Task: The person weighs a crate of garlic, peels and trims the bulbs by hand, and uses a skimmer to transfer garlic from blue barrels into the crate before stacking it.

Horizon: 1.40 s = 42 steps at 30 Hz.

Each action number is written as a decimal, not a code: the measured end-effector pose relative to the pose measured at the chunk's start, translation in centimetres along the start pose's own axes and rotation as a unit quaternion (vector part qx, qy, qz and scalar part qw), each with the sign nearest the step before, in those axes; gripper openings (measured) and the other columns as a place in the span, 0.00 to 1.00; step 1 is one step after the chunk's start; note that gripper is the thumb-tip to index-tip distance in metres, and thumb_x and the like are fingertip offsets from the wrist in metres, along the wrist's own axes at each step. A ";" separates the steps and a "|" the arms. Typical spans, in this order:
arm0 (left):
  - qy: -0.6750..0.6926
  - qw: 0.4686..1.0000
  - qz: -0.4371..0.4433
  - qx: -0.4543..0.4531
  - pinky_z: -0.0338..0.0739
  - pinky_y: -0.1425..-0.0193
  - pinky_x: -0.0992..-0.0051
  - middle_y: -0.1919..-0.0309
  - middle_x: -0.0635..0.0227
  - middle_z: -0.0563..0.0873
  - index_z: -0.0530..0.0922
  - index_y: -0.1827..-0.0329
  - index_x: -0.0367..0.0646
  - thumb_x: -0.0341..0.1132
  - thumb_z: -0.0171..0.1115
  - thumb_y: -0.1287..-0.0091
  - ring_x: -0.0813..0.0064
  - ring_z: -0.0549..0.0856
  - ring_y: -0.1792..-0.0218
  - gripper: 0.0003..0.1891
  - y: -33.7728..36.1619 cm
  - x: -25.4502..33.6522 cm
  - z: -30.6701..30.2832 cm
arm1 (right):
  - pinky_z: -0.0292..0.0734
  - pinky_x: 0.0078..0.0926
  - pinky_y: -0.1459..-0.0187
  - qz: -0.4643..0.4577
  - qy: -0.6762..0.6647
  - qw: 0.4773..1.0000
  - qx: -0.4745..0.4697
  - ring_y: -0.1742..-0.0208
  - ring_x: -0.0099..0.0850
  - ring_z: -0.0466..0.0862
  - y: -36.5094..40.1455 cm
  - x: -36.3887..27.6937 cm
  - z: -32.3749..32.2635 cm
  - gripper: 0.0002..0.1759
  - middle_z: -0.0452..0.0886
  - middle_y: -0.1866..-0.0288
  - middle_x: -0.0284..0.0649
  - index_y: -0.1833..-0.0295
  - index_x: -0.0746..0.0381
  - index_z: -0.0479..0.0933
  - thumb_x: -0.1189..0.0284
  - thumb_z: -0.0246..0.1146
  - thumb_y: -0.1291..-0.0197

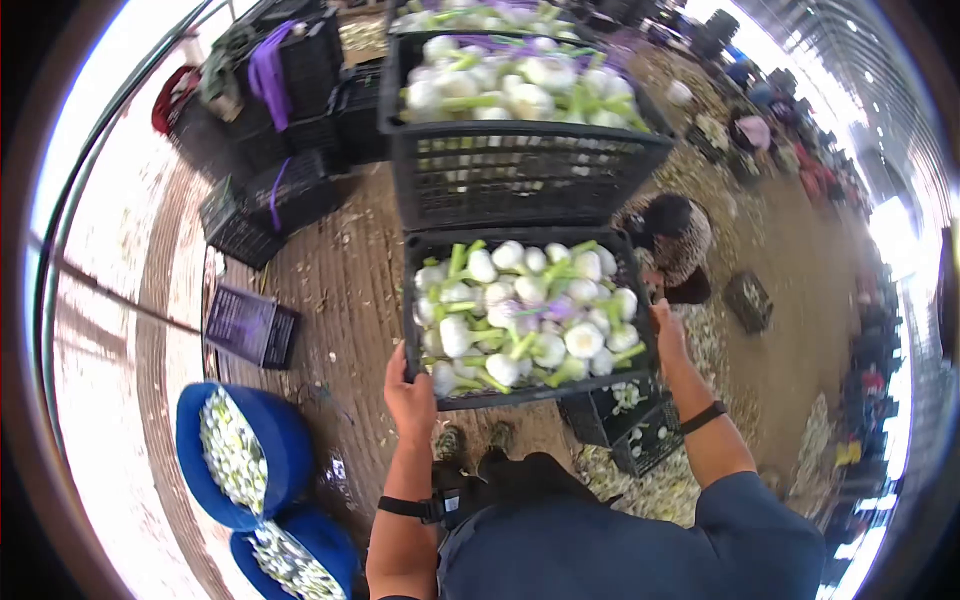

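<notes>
A black plastic crate (530, 398) full of garlic bulbs (548, 349) with green stems is held in front of my body. My left hand (410, 402) grips its near left corner. On the right side, my right hand (668, 343) grips the crate's wall, with the fingers partly hidden. The crate's far edge meets, or overlaps in view, a stacked black crate (510, 180) that is also heaped with garlic. A purple scrap lies among the bulbs in the held crate.
Blue tubs (290, 450) of garlic pieces stand at the lower left. Black crates with purple straps (268, 75) are stacked upper left, and a smaller crate (240, 325) lies below them. A crouching person (680, 240) is close on the right. Another crate (650, 440) sits beneath the held one.
</notes>
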<state>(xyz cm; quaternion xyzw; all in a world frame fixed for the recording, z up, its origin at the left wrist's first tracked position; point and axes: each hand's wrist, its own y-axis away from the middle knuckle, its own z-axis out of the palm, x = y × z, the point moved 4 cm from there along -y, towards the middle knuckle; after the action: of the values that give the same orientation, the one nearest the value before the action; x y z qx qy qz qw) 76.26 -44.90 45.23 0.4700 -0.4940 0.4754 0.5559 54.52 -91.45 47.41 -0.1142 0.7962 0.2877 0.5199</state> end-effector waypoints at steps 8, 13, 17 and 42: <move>-0.014 0.999 -0.014 -0.028 0.73 0.45 0.81 0.47 0.66 0.83 0.73 0.33 0.30 0.15 0.47 0.43 0.79 0.81 0.51 0.30 0.4 3.0 0.9 | 0.71 0.35 0.49 -0.089 0.000 0.996 0.034 0.54 0.27 0.76 5.7 3.5 1.0 0.26 0.81 0.56 0.34 0.45 0.67 0.81 0.52 0.58 0.27; 0.019 0.998 -0.029 -0.053 0.72 0.49 0.83 0.47 0.68 0.82 0.71 0.30 0.32 0.17 0.48 0.43 0.82 0.80 0.54 0.32 0.4 1.7 0.4 | 0.70 0.37 0.59 -0.096 0.022 0.995 0.036 0.63 0.25 0.73 5.2 2.4 1.0 0.24 0.77 0.66 0.32 0.55 0.67 0.81 0.53 0.59 0.28; 0.009 0.998 -0.047 -0.035 0.73 0.53 0.83 0.48 0.71 0.81 0.69 0.28 0.32 0.17 0.49 0.43 0.83 0.79 0.58 0.34 1.0 1.1 0.2 | 0.65 0.40 0.64 -0.128 0.060 0.987 0.071 0.69 0.27 0.70 5.4 1.3 1.5 0.24 0.72 0.72 0.34 0.63 0.66 0.78 0.54 0.58 0.28; -0.086 0.992 -0.079 -0.038 0.79 0.53 0.73 0.52 0.64 0.82 0.70 0.30 0.37 0.17 0.51 0.43 0.73 0.82 0.58 0.32 0.4 2.2 1.0 | 0.73 0.46 0.48 -0.045 0.043 0.995 0.081 0.52 0.50 0.79 8.1 1.2 1.7 0.20 0.81 0.55 0.50 0.51 0.64 0.81 0.57 0.57 0.30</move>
<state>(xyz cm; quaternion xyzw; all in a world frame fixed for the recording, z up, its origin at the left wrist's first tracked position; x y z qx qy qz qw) 75.88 -45.73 47.51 0.5252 -0.5188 0.3684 0.5650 51.40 -83.77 48.59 -0.1198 0.8325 0.1931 0.5053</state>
